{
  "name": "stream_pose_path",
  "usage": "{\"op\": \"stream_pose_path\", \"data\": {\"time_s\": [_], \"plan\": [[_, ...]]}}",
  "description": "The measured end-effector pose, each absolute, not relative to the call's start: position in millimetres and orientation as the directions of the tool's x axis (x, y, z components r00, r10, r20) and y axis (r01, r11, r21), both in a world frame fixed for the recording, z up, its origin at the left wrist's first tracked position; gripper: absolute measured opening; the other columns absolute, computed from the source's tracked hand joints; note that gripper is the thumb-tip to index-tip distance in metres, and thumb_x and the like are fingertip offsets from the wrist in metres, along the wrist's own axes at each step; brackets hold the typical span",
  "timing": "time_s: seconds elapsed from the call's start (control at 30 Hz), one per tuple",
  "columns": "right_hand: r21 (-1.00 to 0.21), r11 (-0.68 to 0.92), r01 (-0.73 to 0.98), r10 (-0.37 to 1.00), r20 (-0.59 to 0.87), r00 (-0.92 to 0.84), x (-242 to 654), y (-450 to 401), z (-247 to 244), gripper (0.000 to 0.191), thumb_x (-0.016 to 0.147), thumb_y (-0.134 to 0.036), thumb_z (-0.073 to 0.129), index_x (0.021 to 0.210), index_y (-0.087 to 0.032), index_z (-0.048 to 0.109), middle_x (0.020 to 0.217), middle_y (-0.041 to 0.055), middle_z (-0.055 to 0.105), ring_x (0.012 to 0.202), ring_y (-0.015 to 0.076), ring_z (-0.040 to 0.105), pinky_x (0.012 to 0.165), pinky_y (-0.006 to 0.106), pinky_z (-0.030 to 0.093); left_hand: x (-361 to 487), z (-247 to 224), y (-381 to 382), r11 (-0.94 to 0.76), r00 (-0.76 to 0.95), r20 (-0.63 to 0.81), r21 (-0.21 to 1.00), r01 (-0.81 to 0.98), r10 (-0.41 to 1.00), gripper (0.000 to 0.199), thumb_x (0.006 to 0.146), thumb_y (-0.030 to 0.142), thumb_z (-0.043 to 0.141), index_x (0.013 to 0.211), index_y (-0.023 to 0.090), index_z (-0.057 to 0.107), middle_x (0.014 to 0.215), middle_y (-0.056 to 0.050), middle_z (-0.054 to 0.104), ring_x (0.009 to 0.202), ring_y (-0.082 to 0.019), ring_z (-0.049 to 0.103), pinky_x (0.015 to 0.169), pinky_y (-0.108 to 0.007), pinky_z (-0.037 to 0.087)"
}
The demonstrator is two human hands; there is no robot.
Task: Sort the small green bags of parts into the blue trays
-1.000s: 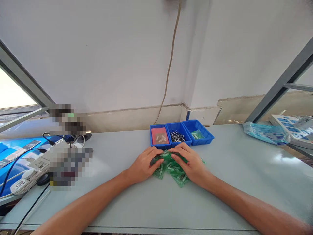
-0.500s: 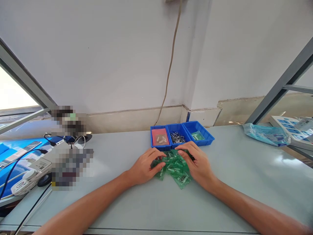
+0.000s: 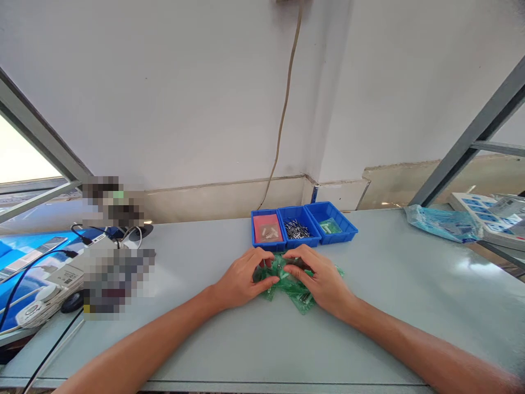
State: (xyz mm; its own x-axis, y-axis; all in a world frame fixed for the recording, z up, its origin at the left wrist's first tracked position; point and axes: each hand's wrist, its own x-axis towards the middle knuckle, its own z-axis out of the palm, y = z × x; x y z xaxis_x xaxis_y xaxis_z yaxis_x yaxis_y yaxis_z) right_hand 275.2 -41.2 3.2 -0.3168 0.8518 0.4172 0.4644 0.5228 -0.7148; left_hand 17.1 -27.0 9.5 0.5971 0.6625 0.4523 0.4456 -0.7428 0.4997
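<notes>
Green packets [image 3: 302,302] lie heaped between and under the person's curled left hand [image 3: 241,278] and right hand [image 3: 326,279]; whether either grips one cannot be told. The nearest points a corner toward the person, its long axis seemingly slanting rightward.

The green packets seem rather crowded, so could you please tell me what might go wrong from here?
The green packets overlap in a pile, so two might be lifted as one.
The left hand and right hand are close to the blue bins, so a knock could scatter the loose metal pieces in the middle bin.
</notes>
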Motion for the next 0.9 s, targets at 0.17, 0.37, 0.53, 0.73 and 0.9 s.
{"op": "stream_pose_path", "data": {"time_s": [0.17, 0.37, 0.53, 0.73, 0.9], "plan": [[-0.872, 0.352, 0.341, 0.930, 0.285, -0.232, 272.4, -43.0, 1.9, 0.020, 0.105, -0.046, 0.069, 0.112, -0.028, 0.062, 0.107, 0.0013, 0.071, 0.075, 0.0161, 0.065, 0.065, 0.030, 0.053, 15.6, 3.9, -27.0, -0.713, 0.560, 0.450, 0.530, 0.459, 0.695, 0.043, 0.107, 0.042, 0.069, 0.144, 0.026, 0.054, 0.114, -0.005, 0.071, 0.097, -0.019, 0.069, 0.084, -0.032, 0.059], [-0.928, 0.290, 0.234, 0.941, 0.231, -0.249, 270.4, -40.8, -1.4, 0.028, 0.103, -0.053, 0.071, 0.104, -0.027, 0.059, 0.097, -0.0009, 0.066, 0.064, 0.0130, 0.052, 0.056, 0.028, 0.042, 14.4, 0.3, -23.2, -0.798, 0.580, 0.549, 0.442, 0.411, 0.602, 0.060, 0.104, 0.045, 0.074, 0.155, 0.029, 0.046, 0.113, -0.004, 0.070, 0.093, -0.018, 0.067, 0.086, -0.033, 0.061], [-0.917, 0.316, 0.243, 0.925, 0.241, -0.294, 271.1, -41.2, 2.8, 0.029, 0.106, -0.054, 0.068, 0.100, -0.026, 0.061, 0.091, -0.0016, 0.064, 0.063, 0.0127, 0.048, 0.055, 0.028, 0.038, 15.1, 1.1, -22.7, -0.817, 0.580, 0.576, 0.415, 0.400, 0.576, 0.062, 0.104, 0.048, 0.074, 0.156, 0.028, 0.047, 0.113, -0.005, 0.070, 0.094, -0.019, 0.068, 0.086, -0.034, 0.062], [-0.863, 0.406, 0.300, 0.894, 0.306, -0.327, 273.7, -40.3, 2.5, 0.025, 0.111, -0.050, 0.061, 0.107, -0.026, 0.069, 0.087, -0.0009, 0.068, 0.070, 0.0150, 0.057, 0.061, 0.028, 0.043, 15.0, 0.3, -22.8, -0.806, 0.577, 0.563, 0.421, 0.416, 0.591, 0.062, 0.103, 0.053, 0.072, 0.154, 0.027, 0.049, 0.118, -0.007, 0.071, 0.094, -0.019, 0.069, 0.085, -0.034, 0.062], [-0.819, 0.467, 0.333, 0.870, 0.358, -0.338, 276.1, -40.6, 5.3, 0.030, 0.115, -0.050, 0.051, 0.111, -0.028, 0.071, 0.098, 0.0012, 0.072, 0.079, 0.0166, 0.061, 0.067, 0.029, 0.047, 14.8, 2.4, -23.0, -0.798, 0.575, 0.554, 0.433, 0.418, 0.602, 0.061, 0.103, 0.053, 0.073, 0.154, 0.026, 0.050, 0.113, -0.006, 0.071, 0.096, -0.020, 0.069, 0.087, -0.034, 0.062]]}}
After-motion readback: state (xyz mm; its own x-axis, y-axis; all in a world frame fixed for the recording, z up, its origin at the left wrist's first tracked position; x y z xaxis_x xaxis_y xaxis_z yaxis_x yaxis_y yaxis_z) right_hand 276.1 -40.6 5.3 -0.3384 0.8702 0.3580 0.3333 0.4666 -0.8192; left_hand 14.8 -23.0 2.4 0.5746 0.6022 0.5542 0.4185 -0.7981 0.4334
